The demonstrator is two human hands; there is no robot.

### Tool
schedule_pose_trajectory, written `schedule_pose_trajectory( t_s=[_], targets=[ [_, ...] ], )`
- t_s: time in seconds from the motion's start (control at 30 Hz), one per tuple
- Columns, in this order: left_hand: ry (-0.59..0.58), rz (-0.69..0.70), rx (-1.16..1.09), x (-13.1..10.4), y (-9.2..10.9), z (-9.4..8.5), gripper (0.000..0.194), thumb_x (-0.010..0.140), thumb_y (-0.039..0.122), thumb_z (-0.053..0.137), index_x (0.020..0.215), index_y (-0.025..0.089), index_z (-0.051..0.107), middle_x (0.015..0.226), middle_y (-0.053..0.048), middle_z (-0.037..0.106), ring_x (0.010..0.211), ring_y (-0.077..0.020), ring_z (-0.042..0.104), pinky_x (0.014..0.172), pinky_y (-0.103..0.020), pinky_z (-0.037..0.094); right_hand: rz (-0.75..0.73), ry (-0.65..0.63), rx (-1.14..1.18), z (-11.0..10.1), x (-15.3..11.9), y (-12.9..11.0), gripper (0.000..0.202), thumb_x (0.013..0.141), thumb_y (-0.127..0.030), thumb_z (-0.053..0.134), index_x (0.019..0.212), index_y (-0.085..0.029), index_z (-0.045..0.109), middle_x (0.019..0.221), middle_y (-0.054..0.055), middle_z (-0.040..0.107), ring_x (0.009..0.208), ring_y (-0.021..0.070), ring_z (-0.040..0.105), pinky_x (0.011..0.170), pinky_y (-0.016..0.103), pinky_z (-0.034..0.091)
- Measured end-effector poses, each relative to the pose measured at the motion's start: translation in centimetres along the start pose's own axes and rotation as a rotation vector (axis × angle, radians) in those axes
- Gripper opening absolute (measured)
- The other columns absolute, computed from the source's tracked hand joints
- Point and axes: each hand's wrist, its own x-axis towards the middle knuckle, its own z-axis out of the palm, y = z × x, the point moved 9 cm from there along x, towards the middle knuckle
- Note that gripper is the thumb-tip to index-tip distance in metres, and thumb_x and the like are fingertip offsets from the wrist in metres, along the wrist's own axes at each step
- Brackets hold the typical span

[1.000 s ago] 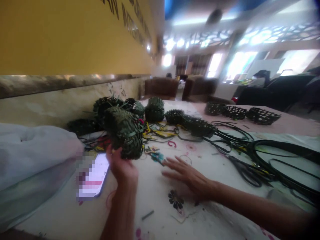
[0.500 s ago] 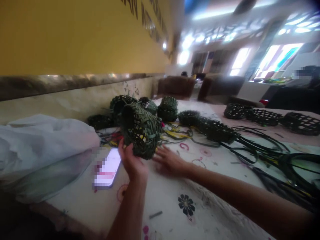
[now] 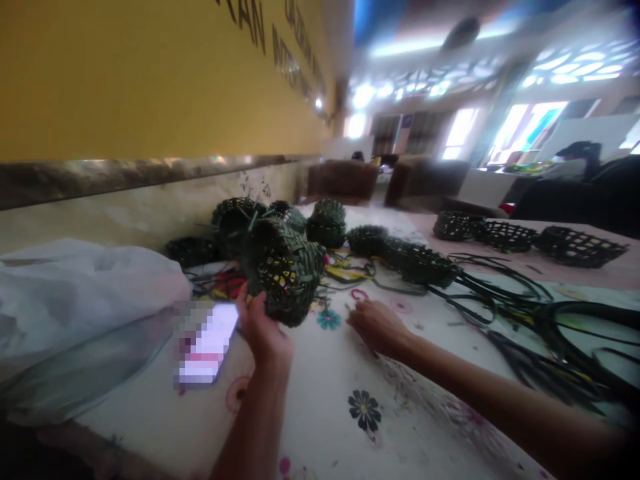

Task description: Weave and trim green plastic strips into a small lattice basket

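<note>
Beyond the flowered tablecloth the room is blurring, while the left hand is gripping the woven basket above it, hiding some fingertips, and the right hand is curling, its grip unclear.

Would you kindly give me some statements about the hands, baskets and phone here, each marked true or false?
1. The left hand holds a woven basket. True.
2. The phone is in the right hand. False: it lies on the cloth, near the left hand.
3. Dark strips lie coiled to the right of the right hand. True.
4. The phone's screen is dark. False: it is lit.
5. The wall is yellow in its upper part. True.
</note>
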Motion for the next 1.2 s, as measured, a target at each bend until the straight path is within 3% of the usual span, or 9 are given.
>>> schedule_pose_trajectory(
  t_s=[0.07,0.17,0.33,0.37,0.47,0.6,0.87,1.03,1.2],
  targets=[
    [-0.023,0.001,0.026,-0.3,-0.2,0.3,0.060,0.077,0.025,0.055,0.136,0.026,0.045,0.131,-0.008,0.059,0.114,-0.0231,0.061,0.081,-0.031,0.054,0.026,0.030,0.046,-0.2,-0.6,0.4,0.019,0.090,-0.021,0.055,0.091,-0.012,0.072,0.100,0.019,0.068,0.107,0.0299,0.060,0.097,0.045,0.042],
    [-0.099,0.057,0.124,-1.0,-0.4,1.2,0.057,0.079,0.027,0.051,0.135,0.025,0.044,0.129,-0.008,0.060,0.113,-0.0221,0.061,0.083,-0.031,0.053,0.040,0.111,0.164,-1.1,-0.7,0.5,0.032,0.090,-0.027,0.056,0.119,-0.017,0.065,0.132,0.017,0.058,0.126,0.0289,0.050,0.106,0.044,0.037],
    [-0.335,0.110,0.261,-3.6,-2.1,3.9,0.051,0.077,0.023,0.052,0.128,0.023,0.051,0.124,-0.007,0.061,0.113,-0.0227,0.059,0.095,-0.035,0.049,0.216,0.210,0.430,-4.5,-5.3,2.5,0.069,0.102,-0.045,-0.004,0.143,-0.020,0.046,0.125,0.012,0.065,0.108,0.0247,0.065,0.088,0.041,0.053],
    [-0.385,0.126,0.296,-4.4,-2.6,4.3,0.049,0.077,0.022,0.052,0.126,0.023,0.054,0.125,-0.007,0.060,0.116,-0.0236,0.057,0.099,-0.037,0.046,0.279,0.222,0.709,-4.7,-7.2,3.0,0.071,0.100,-0.052,-0.004,0.147,-0.021,0.040,0.128,0.013,0.063,0.108,0.0251,0.065,0.087,0.041,0.054],
    [-0.555,0.203,0.419,-6.9,-3.9,5.7,0.046,0.079,0.021,0.053,0.124,0.024,0.058,0.128,-0.007,0.059,0.124,-0.0253,0.052,0.109,-0.041,0.037,0.413,0.323,1.134,-5.4,-12.5,3.2,0.068,0.095,-0.068,0.024,0.151,-0.029,0.031,0.145,0.011,0.051,0.120,0.0278,0.059,0.093,0.045,0.052],
    [-0.741,0.198,0.588,-9.1,-6.3,6.7,0.049,0.075,0.017,0.057,0.123,0.023,0.061,0.130,-0.009,0.058,0.127,-0.0269,0.049,0.112,-0.043,0.033,0.489,0.415,1.260,-4.7,-16.0,2.3,0.075,0.084,-0.055,0.063,0.149,-0.027,0.037,0.144,0.010,0.053,0.126,0.0307,0.054,0.103,0.049,0.046],
    [-0.829,0.062,0.705,-9.2,-8.1,6.7,0.055,0.076,0.028,0.068,0.130,0.020,0.057,0.131,-0.013,0.061,0.125,-0.0291,0.054,0.106,-0.042,0.039,0.493,0.578,1.141,-3.0,-18.0,3.0,0.071,0.081,-0.051,0.065,0.143,-0.022,0.046,0.144,0.011,0.053,0.130,0.0334,0.049,0.111,0.055,0.036],
    [-0.859,0.043,0.730,-9.0,-7.6,6.9,0.054,0.079,0.033,0.067,0.130,0.015,0.059,0.122,-0.013,0.068,0.112,-0.0282,0.062,0.101,-0.040,0.043,0.438,0.590,0.973,-4.1,-18.4,2.2,0.075,0.081,-0.048,0.061,0.148,-0.020,0.039,0.148,0.013,0.048,0.135,0.0332,0.044,0.114,0.056,0.033],
    [-0.906,0.019,0.575,-9.0,-6.6,7.3,0.044,0.083,0.042,0.063,0.117,0.015,0.068,0.126,-0.010,0.067,0.121,-0.0279,0.058,0.105,-0.039,0.041,0.330,0.626,0.871,-5.4,-18.9,1.1,0.070,0.085,-0.040,0.055,0.150,-0.020,0.038,0.151,0.012,0.044,0.140,0.0309,0.038,0.116,0.053,0.029]
  ],
)
